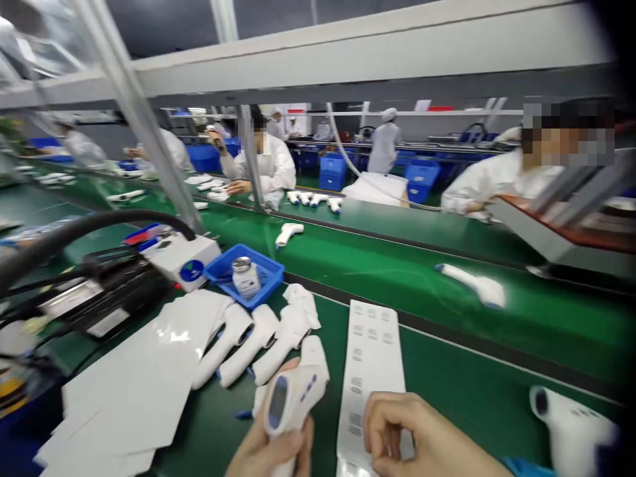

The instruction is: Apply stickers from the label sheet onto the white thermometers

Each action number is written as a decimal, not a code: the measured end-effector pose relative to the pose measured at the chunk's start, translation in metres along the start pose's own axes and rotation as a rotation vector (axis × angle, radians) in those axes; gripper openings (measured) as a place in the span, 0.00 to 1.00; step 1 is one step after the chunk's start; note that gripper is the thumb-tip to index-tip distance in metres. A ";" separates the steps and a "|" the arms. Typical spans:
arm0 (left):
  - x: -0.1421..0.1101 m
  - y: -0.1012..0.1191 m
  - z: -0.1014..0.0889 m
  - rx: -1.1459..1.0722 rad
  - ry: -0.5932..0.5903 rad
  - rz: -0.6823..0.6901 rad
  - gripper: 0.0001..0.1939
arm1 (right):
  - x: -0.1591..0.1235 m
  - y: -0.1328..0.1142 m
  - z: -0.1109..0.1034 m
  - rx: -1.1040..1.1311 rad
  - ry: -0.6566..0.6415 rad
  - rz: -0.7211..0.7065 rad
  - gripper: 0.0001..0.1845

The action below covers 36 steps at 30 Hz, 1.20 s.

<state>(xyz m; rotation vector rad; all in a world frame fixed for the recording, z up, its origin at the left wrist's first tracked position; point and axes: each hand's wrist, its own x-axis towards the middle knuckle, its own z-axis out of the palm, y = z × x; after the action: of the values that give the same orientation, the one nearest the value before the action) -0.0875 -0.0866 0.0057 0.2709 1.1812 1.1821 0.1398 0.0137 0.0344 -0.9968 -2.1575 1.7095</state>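
Note:
My left hand (265, 450) is closed around a white infrared thermometer (301, 397), its dark display facing me and blue buttons along one side. A long white sheet of small printed labels (376, 358) lies flat on the green bench to the right of it. Over the lower part of that sheet is my right hand (405, 427), fingers curled and pressed together; whatever they pinch, if anything, is hidden. Several more white thermometers (251, 344) lie in a row behind my left hand. Another thermometer (571, 424), blurred, is at the right edge.
White sheets (134, 377) are fanned out at left. Behind them stand a blue basket (271, 275) holding a metal-capped bottle (246, 278) and a white box (181, 258). A green conveyor (358, 265) carries thermometers past. Co-workers in white sit across it; a shelf beam (348, 66) runs overhead.

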 end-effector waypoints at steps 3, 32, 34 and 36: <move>0.044 -0.020 0.057 0.128 -0.196 -0.012 0.42 | -0.006 -0.009 0.005 0.037 -0.027 0.026 0.08; 0.079 -0.041 0.094 0.411 -0.283 0.263 0.36 | 0.035 0.018 -0.022 -0.027 0.669 -0.096 0.05; 0.078 -0.040 0.095 0.417 -0.286 0.254 0.36 | 0.035 0.019 -0.022 -0.017 0.679 -0.099 0.05; 0.077 -0.038 0.096 0.422 -0.297 0.220 0.37 | 0.035 0.019 -0.022 -0.001 0.682 -0.101 0.04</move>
<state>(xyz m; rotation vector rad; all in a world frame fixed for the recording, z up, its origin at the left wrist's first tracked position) 0.0053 -0.0023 -0.0246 0.8849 1.1461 1.0250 0.1325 0.0541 0.0152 -1.2198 -1.7178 1.0948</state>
